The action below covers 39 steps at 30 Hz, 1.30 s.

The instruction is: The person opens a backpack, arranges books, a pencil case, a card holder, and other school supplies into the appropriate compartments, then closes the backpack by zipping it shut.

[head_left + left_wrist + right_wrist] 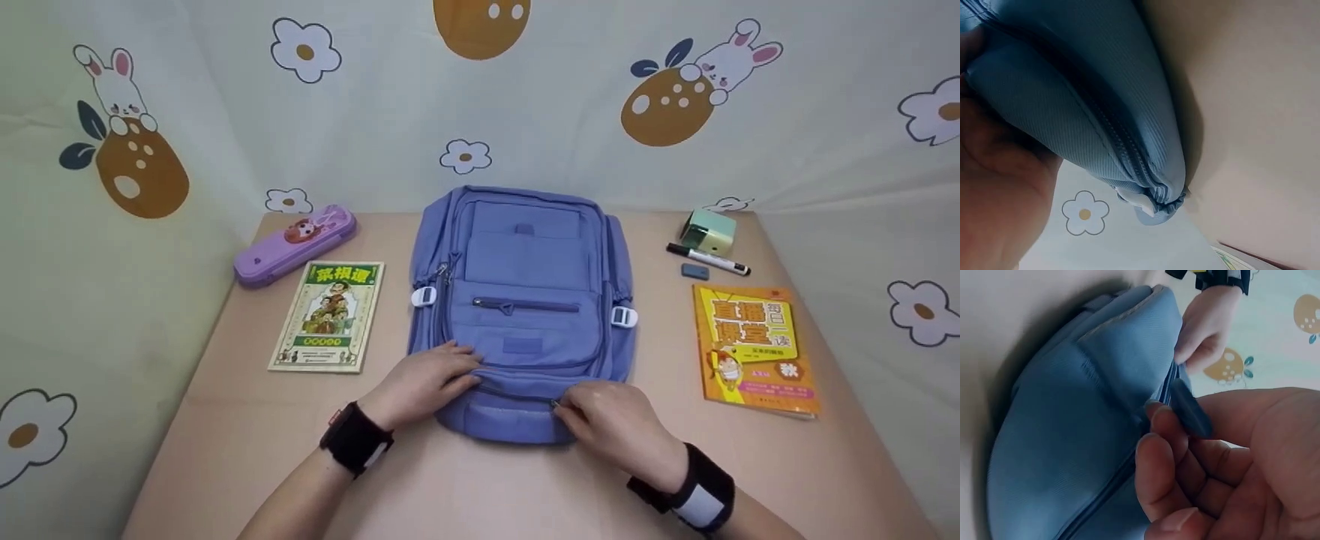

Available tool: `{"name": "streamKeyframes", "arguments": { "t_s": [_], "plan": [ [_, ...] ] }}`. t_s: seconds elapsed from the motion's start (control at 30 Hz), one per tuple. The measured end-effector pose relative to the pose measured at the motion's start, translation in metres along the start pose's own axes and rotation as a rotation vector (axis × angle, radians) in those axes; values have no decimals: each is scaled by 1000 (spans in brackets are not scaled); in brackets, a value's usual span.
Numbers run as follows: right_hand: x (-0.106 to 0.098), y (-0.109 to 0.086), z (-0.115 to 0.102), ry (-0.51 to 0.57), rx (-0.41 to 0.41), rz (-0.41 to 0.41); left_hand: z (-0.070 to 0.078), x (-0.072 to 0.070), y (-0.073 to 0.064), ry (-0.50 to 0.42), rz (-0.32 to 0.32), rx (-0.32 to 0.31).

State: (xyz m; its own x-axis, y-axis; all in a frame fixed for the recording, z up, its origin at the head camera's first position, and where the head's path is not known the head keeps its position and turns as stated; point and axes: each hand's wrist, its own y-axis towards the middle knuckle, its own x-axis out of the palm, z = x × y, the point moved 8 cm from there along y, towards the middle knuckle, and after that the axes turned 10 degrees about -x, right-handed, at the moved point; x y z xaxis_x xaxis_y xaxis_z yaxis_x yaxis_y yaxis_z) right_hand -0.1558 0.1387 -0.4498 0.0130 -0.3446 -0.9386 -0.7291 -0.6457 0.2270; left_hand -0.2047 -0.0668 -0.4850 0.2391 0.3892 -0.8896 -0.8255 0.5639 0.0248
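A blue backpack (pixel 529 255) lies front side up, its lower end toward me. Between finger and thumb, my right hand (pixel 611 424) pinches the zipper pull (pixel 1190 410) of the lower front pocket, near that pocket's right end. The zipper (pixel 514 393) runs across to my left hand (pixel 424 382), which pinches the pocket's fabric at the left end, fingers lying over the bag. In the right wrist view the left hand (pixel 1210 326) shows beyond the pocket. The left fingertips are partly hidden in the left wrist view.
Left of the backpack lie a purple pencil case (pixel 296 246) and a green book (pixel 328 316). On the right are a mint-green pencil sharpener (pixel 709 231), a marker (pixel 708 259), a small blue eraser (pixel 695 271) and a yellow-orange book (pixel 754 349). Patterned cloth (pixel 382 112) surrounds the table.
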Motion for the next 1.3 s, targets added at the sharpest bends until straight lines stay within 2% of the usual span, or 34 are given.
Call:
{"name": "streamKeyframes", "arguments": {
  "t_s": [0.13,0.3,0.47,0.6,0.8,0.97,1.13,1.2,1.3],
  "plan": [
    [4,15,-19,-40,-88,41,-1,1,0,-1,4,-8],
    [13,34,-43,-144,-215,118,-1,1,2,3,7,-25],
    [19,41,-53,-193,-272,170,-1,3,1,-11,10,-44],
    [15,37,-43,-118,-276,173,-2,3,0,-27,19,-52],
    [1,24,-11,15,-231,175,-2,2,-1,-48,49,-42],
    [10,16,11,94,-183,122,1,3,-2,-20,68,-26],
    [21,14,16,120,-171,128,9,5,-6,47,94,-22],
    [22,15,17,120,-167,137,14,2,-10,66,143,-23],
    [24,16,17,111,-159,140,27,-7,-19,102,292,1]
  ]
}}
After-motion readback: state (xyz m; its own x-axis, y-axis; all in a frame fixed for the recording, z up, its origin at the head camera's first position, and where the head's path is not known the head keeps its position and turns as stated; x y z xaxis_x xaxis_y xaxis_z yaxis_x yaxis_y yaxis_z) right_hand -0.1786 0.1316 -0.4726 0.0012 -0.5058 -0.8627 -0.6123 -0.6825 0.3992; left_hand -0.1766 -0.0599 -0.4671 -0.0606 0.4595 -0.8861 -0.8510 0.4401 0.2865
